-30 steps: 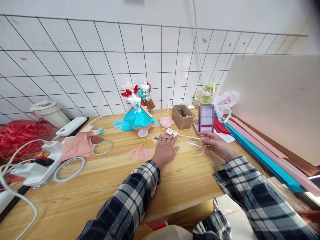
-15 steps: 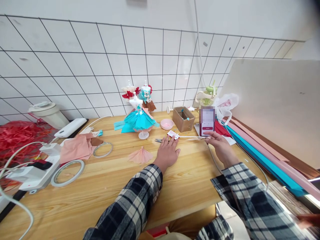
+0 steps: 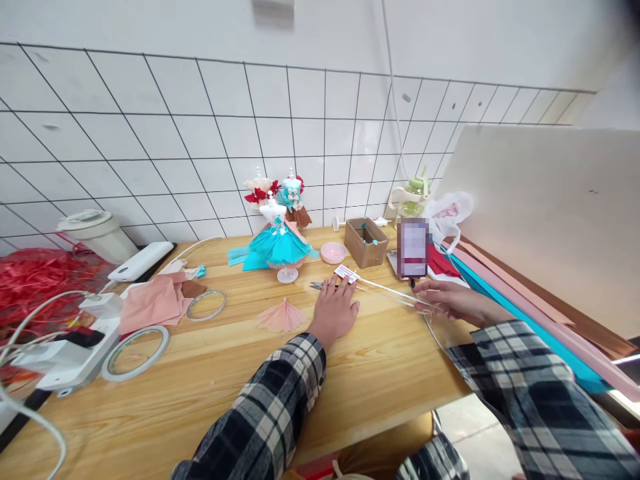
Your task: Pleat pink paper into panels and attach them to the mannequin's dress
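Observation:
My left hand (image 3: pixel 336 310) lies flat on the table, fingers stretched out over one end of a small white card with red print (image 3: pixel 345 272). Metal snips (image 3: pixel 317 285) poke out from beneath its fingers, their handles hidden. From the card, thin white ribbon (image 3: pixel 387 288) runs in narrow strands to the right. My right hand (image 3: pixel 457 301) pinches the far end of those strands, just in front of an upright phone (image 3: pixel 413 250). A pleated pink paper fan shape (image 3: pixel 283 315) rests left of my left hand. Behind it stands a small dress form with a turquoise paper skirt (image 3: pixel 280 245).
Around the back are a pink bowl (image 3: pixel 333 252), a cardboard box (image 3: pixel 367 245) and a green-lidded bottle (image 3: pixel 414 199). Tape rolls (image 3: pixel 136 353), pink paper (image 3: pixel 153 300) and a power strip (image 3: pixel 85 360) occupy the left. Coloured paper rolls (image 3: pixel 530 303) line the right side.
My right hand has moved right and toward me, from the phone's lower edge, drawing the white ribbon strands into a slant. My left hand has stayed in place.

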`<state>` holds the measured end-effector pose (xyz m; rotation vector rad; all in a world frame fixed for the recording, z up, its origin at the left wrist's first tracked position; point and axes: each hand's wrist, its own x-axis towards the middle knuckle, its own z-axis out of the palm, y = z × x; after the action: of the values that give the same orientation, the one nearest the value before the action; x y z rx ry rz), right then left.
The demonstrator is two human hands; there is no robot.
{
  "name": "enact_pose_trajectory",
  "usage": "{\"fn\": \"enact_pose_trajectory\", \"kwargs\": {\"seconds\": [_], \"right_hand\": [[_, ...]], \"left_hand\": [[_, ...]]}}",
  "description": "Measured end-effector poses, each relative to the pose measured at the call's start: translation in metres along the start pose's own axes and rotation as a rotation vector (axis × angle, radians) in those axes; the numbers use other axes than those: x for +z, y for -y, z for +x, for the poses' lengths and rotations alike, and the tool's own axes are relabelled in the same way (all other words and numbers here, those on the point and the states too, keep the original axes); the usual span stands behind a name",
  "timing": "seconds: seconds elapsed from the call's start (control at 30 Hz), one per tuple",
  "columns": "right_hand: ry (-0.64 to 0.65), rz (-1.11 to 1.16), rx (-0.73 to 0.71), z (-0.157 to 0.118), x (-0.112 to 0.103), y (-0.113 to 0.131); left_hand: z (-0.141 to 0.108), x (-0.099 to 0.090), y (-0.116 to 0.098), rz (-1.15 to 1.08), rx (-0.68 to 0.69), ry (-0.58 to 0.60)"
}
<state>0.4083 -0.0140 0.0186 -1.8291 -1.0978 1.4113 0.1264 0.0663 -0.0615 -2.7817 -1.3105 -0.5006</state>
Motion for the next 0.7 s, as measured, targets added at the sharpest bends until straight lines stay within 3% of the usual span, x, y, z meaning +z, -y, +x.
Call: {"fn": "enact_pose_trajectory", "kwargs": {"seconds": [0.13,0.27,0.4,0.5,0.6,0.63,0.7], "right_hand": [[-0.037,-0.045,0.033,-0.006,-0.008,-0.001],[-0.164,-0.044,-0.047,-0.015,-0.018,-0.007],[-0.203,-0.153,-0.062,-0.020,-0.020,-0.019],[-0.431,-0.443,-0.082,-0.021,-0.018,-0.026],[-0.762,-0.794,-0.271,-0.025,-0.006,-0.030],[-0.777,-0.849,-0.360,-0.026,0.001,-0.031],[-0.603,-0.876,-0.517,-0.029,0.018,-0.034]], "left_hand": [[0.000,0.000,0.000,-0.003,0.005,-0.006],[0.000,0.000,0.000,-0.006,0.009,0.006],[0.000,-0.003,-0.001,-0.011,0.016,0.012],[0.000,-0.005,-0.003,-0.023,0.016,0.003],[0.000,-0.010,-0.004,-0.028,0.019,0.004],[0.000,-0.014,-0.004,-0.032,0.027,0.000],[-0.002,-0.023,-0.007,-0.054,0.061,-0.029]]}}
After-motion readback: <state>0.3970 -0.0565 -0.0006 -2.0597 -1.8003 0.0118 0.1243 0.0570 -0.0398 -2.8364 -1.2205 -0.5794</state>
